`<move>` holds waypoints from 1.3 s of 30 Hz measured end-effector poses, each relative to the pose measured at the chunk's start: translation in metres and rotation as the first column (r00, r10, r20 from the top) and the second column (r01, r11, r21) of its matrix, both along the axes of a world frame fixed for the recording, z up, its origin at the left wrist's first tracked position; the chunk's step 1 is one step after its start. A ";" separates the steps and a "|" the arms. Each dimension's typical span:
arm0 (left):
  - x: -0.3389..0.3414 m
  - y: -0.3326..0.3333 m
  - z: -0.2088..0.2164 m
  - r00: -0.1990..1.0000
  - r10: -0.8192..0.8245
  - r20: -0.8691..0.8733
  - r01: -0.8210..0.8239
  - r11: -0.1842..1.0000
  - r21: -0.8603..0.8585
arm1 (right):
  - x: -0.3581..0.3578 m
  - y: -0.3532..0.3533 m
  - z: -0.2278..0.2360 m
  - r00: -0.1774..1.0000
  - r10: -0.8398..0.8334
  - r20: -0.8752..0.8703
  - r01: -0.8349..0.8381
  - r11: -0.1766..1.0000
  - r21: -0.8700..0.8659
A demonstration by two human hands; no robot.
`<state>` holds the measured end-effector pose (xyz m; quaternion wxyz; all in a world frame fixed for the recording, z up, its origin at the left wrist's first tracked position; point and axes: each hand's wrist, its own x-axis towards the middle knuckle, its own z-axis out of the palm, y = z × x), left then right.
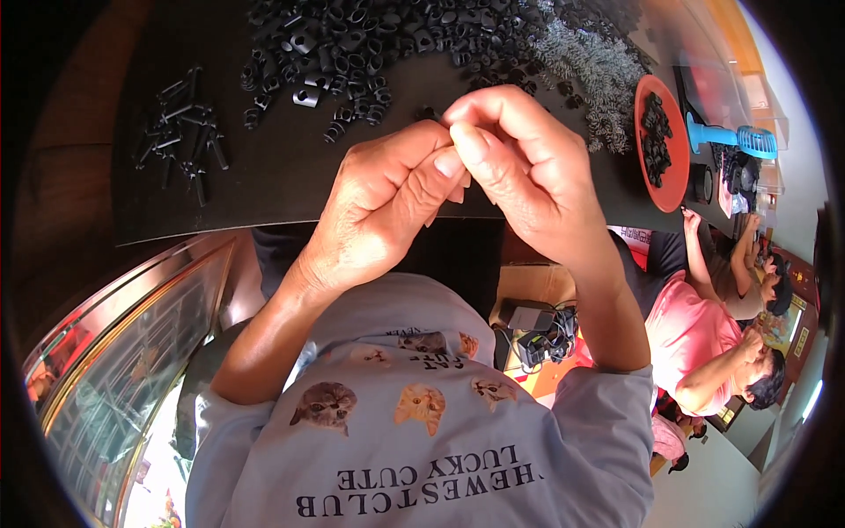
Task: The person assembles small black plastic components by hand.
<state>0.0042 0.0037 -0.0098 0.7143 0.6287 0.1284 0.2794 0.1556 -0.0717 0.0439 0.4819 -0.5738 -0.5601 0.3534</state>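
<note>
My left hand (387,198) and my right hand (526,163) meet over the near edge of a dark table (264,189). Both are closed in a pinch, fingertips touching. Whatever they grip is hidden by the fingers; a small black part (428,113) shows just behind them, and whether it is held I cannot tell. Beyond my hands lies a wide heap of small black ring-like plastic parts (352,53). Beside it on the right is a pile of small silvery metal springs (581,70). Several thin black rods (185,123) lie loosely at the left.
A red-orange plate (676,150) with black pieces stands at the table's right, near a small blue fan (726,135) and a black round object (701,183). Below the table sits a cardboard box (532,283) with black cables (537,348). People, one in a pink shirt (691,330), sit at right.
</note>
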 end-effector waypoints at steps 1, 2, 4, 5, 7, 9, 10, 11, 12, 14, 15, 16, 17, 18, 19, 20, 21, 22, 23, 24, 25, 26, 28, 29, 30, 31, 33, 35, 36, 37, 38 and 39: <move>-0.001 0.000 0.000 1.000 0.002 -0.001 -0.002 1.000 -0.001 | 0.000 0.000 0.000 1.000 0.002 -0.001 -0.002 1.000 -0.001; -0.001 0.000 0.000 1.000 0.005 -0.006 -0.005 1.000 0.003 | 0.000 0.000 0.000 0.998 -0.010 -0.069 0.006 0.998 -0.056; -0.001 -0.001 0.000 1.000 0.011 -0.011 -0.011 1.000 0.007 | 0.002 -0.001 -0.001 0.990 -0.024 -0.137 0.008 0.994 -0.112; 0.000 -0.002 -0.001 1.000 0.015 0.003 -0.015 1.000 0.008 | 0.003 -0.001 -0.002 0.994 -0.044 -0.100 0.032 0.992 -0.120; -0.001 -0.002 -0.001 1.000 0.017 0.019 -0.017 1.000 0.009 | 0.008 -0.001 -0.006 0.996 -0.066 -0.061 0.058 0.990 -0.127; -0.003 -0.003 0.000 0.998 0.047 -0.034 -0.047 0.999 0.024 | 0.017 0.000 -0.012 0.984 -0.128 0.124 0.133 0.990 -0.037; -0.004 -0.002 -0.001 0.998 0.049 -0.035 -0.049 0.999 0.024 | 0.022 0.001 -0.013 0.971 -0.156 0.181 0.172 0.982 -0.073; -0.003 -0.002 -0.002 0.998 0.045 -0.034 -0.044 0.998 0.034 | 0.029 0.002 -0.019 0.948 -0.198 0.250 0.200 0.980 0.017; -0.003 -0.002 -0.002 0.999 0.040 -0.032 -0.039 0.998 0.043 | 0.039 0.004 -0.028 0.903 -0.239 0.358 0.201 0.969 0.142; -0.002 -0.001 -0.002 0.998 0.048 -0.029 -0.047 0.998 0.047 | 0.051 0.005 -0.030 0.728 -0.307 0.613 0.195 0.950 0.244; -0.002 -0.001 -0.002 0.998 0.055 -0.025 -0.054 0.997 0.051 | 0.053 0.005 -0.031 0.728 -0.307 0.613 0.195 0.950 0.244; -0.002 -0.001 -0.002 0.998 0.054 -0.025 -0.053 0.997 0.051 | 0.056 0.005 -0.033 0.587 -0.326 0.741 0.195 0.945 0.262; -0.001 -0.001 -0.002 0.998 0.053 -0.034 -0.051 0.997 0.063 | 0.059 0.005 -0.035 0.424 -0.337 0.841 0.193 0.941 0.279; -0.001 -0.001 -0.002 0.998 0.052 -0.043 -0.048 0.996 0.074 | 0.060 0.004 -0.039 0.407 -0.327 0.853 0.189 0.944 0.272; 0.000 -0.001 -0.002 0.998 0.051 -0.044 -0.048 0.996 0.075 | 0.059 0.004 -0.040 0.407 -0.328 0.852 0.190 0.943 0.272; 0.000 -0.001 -0.002 0.998 0.050 -0.041 -0.047 0.996 0.070 | 0.059 0.003 -0.040 0.424 -0.324 0.846 0.172 0.946 0.277; 0.001 -0.001 -0.002 0.998 0.048 -0.039 -0.045 0.997 0.065 | 0.059 0.003 -0.040 0.440 -0.320 0.839 0.154 0.947 0.281; 0.001 -0.001 -0.002 0.998 0.047 -0.040 -0.044 0.997 0.066 | 0.058 0.003 -0.040 0.441 -0.321 0.838 0.155 0.947 0.281; 0.001 -0.002 -0.001 0.998 0.054 -0.039 -0.051 0.996 0.067 | 0.058 0.002 -0.040 0.455 -0.308 0.835 0.150 0.951 0.269; 0.001 -0.002 -0.001 0.997 0.060 -0.038 -0.058 0.996 0.069 | 0.058 0.002 -0.040 0.469 -0.295 0.833 0.145 0.955 0.257; 0.001 -0.001 0.000 0.998 0.058 -0.038 -0.056 0.996 0.071 | 0.058 0.001 -0.039 0.468 -0.297 0.832 0.148 0.955 0.258; -0.001 0.000 0.001 0.998 0.035 -0.056 -0.033 0.999 0.032 | 0.059 0.000 -0.039 0.502 -0.289 0.815 0.152 0.957 0.246; -0.001 0.000 0.002 0.997 0.009 -0.073 -0.009 1.000 -0.006 | 0.061 -0.002 -0.037 0.534 -0.283 0.797 0.157 0.959 0.235; -0.001 0.000 0.002 0.998 0.008 -0.066 -0.009 1.000 -0.017 | 0.063 -0.002 -0.035 0.564 -0.302 0.769 0.160 0.953 0.257; -0.001 0.000 0.002 0.998 0.007 -0.060 -0.009 1.000 -0.028 | 0.066 -0.004 -0.034 0.593 -0.321 0.739 0.164 0.946 0.279; -0.001 -0.001 0.003 0.998 0.004 -0.058 -0.006 1.000 -0.027 | 0.069 -0.006 -0.033 0.590 -0.323 0.740 0.167 0.945 0.280; 0.000 -0.003 0.004 0.998 0.057 -0.027 -0.059 0.995 -0.083 | 0.076 -0.012 -0.030 0.619 -0.356 0.701 0.237 0.935 0.266; 0.001 -0.005 0.004 0.997 0.071 -0.017 -0.072 0.992 -0.101 | 0.073 -0.020 -0.026 0.625 -0.345 0.700 0.264 0.938 0.225; 0.001 -0.005 0.004 0.996 0.086 -0.009 -0.087 0.989 -0.119 | 0.070 -0.023 -0.027 0.631 -0.321 0.707 0.219 0.947 0.235; 0.002 -0.005 0.004 0.997 0.083 -0.009 -0.084 0.989 -0.118 | 0.066 -0.026 -0.027 0.634 -0.298 0.713 0.175 0.954 0.243; 0.001 -0.005 0.004 0.997 0.083 -0.003 -0.083 0.986 -0.146 | 0.061 -0.027 -0.028 0.650 -0.278 0.707 0.138 0.958 0.250; 0.001 -0.004 0.003 0.996 0.085 0.002 -0.083 0.982 -0.172 | 0.054 -0.027 -0.028 0.629 -0.261 0.732 0.131 0.964 0.232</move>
